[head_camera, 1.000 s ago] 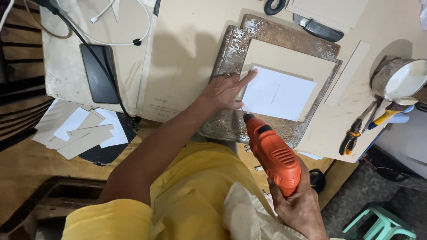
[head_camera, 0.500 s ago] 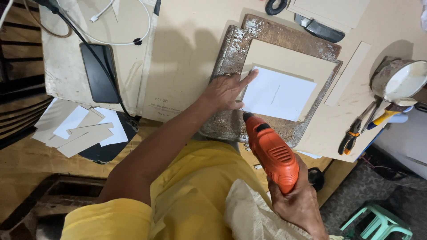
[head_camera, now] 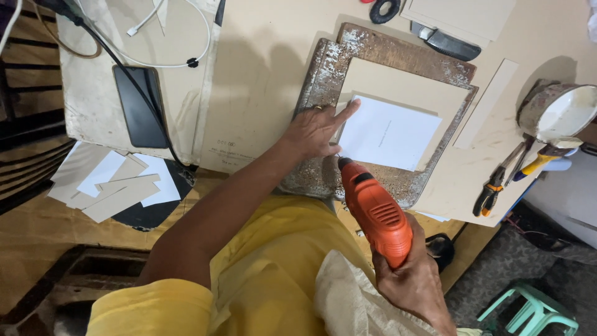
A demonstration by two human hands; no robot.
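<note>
I see my left hand [head_camera: 314, 132] flat, fingers spread, pinning the white rectangular sheet of paper [head_camera: 388, 132] by its left edge onto the tan cardboard panel [head_camera: 404, 87]. Both lie on the worn, rust-flecked wooden board [head_camera: 323, 68] near the worktop's front edge. My right hand [head_camera: 413, 280] is wrapped tight around the orange electric hand drill [head_camera: 375, 208], nose at the sheet's lower left corner. To drill cleanly I'd hold the tool square to the stack, press firmly with the palm, and keep fingers well aside of the bit.
</note>
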